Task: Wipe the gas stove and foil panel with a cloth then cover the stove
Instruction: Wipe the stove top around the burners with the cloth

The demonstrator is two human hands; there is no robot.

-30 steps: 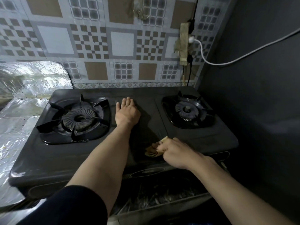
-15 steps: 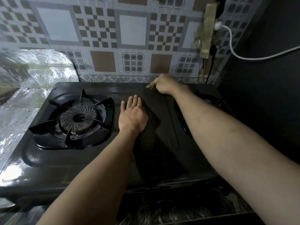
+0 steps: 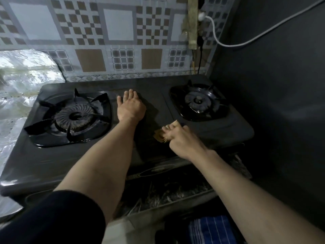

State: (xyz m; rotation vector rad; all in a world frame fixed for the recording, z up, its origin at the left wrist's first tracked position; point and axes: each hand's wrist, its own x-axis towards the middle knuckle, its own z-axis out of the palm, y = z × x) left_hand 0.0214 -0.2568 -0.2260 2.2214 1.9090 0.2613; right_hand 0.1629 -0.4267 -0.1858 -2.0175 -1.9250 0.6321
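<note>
Nearest you, a blue striped fabric (image 3: pixel 212 229) lies low at the bottom edge, below the stove's front, and your dark sleeve (image 3: pixel 51 217) covers your left upper forearm.

Your right hand (image 3: pixel 182 140) sits on the front middle of the gas stove (image 3: pixel 52 161), just in front of the right burner (image 3: pixel 199 101). Its fingers are curled and bunched round a small tan cloth (image 3: pixel 161 136), pinching it against the dark top. The cloth pokes out toward the left and away from you; it is crumpled, so you cannot read a clear long axis from it.

Your left hand (image 3: pixel 131 105) rests flat on the centre panel between the two burners, palm down, fingers straight and pressed together, pointing toward the back wall. It lies just beside the left burner (image 3: pixel 73 117) and apart from the cloth.

The stove's long side runs left to right in front of you, its back edge near the tiled wall (image 3: pixel 116 32).

To the left, the crinkled foil panel (image 3: pixel 22 73) stands beside the stove and rises against the wall. On the far right, a power strip (image 3: pixel 192 23) hangs on the tiles with a white cable (image 3: pixel 246 42) trailing across the dark side wall.
</note>
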